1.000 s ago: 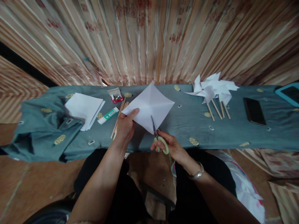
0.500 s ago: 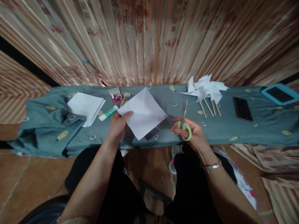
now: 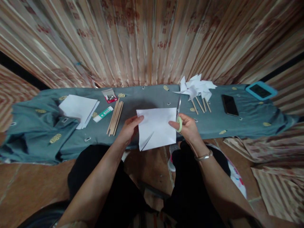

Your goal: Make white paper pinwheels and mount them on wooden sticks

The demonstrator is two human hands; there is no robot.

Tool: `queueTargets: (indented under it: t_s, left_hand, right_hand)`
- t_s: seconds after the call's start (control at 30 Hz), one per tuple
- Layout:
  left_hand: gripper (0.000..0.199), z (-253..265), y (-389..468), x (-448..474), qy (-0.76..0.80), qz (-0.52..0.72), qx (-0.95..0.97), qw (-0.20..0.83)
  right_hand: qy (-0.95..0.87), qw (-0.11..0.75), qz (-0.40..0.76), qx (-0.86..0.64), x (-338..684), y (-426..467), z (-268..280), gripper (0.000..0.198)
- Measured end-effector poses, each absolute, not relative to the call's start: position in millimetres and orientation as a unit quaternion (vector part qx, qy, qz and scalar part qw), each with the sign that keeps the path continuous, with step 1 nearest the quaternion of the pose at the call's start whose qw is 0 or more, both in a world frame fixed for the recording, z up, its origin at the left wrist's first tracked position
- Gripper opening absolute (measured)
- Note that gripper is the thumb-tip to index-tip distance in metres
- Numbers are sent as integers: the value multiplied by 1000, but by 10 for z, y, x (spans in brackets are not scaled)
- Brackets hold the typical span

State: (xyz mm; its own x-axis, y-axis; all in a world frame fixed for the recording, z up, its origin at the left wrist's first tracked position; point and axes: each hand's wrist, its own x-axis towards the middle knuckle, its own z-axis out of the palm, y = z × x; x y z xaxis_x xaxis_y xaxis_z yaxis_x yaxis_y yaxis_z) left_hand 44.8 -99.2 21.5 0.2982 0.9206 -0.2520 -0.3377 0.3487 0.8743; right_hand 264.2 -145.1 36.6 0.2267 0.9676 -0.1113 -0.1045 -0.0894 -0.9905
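Note:
A square white sheet of paper [image 3: 159, 123] is held up between my hands, with a slit running from its lower left corner toward the middle. My left hand [image 3: 129, 129] pinches the sheet's left edge, thumb on top. At the opposite edge, my right hand [image 3: 189, 128] has its thumb on the paper and also keeps hold of a pair of scissors [image 3: 180, 124] with pale green handles. The scissor blades point away from me, beside the paper's upper right corner. Whether the blades are fully together is hard to see.
Several wooden sticks [image 3: 115, 118], a glue stick [image 3: 103, 114], a small red-and-white box of metal pins [image 3: 110, 96] and stacked white paper [image 3: 78, 109] lie left. Rightward are paper pinwheels [image 3: 198, 87], a phone [image 3: 230, 105] and a blue-framed device [image 3: 261, 91]. A patterned cloth [image 3: 147, 95] covers the table.
The sheet has turned from a diamond to a squared position and come lower. My right hand, still with the scissors, has moved to its right edge. The wooden sticks are now uncovered.

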Motion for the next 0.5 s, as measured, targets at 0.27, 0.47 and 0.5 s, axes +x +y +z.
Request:
queueTargets:
  t_s: [0.27, 0.47, 0.5]
  left_hand:
    - [64, 224, -1074, 677, 306, 466, 384, 736]
    - [62, 254, -1109, 903, 384, 483, 433, 657]
    - [58, 263, -1082, 896, 400, 496, 425, 643]
  right_hand:
    - [-337, 675, 361, -548, 2567, -1168, 347, 41]
    - [-346, 658, 386, -546, 2353, -1060, 349, 48]
    - [-344, 658, 390, -545, 2328, -1053, 352, 49]
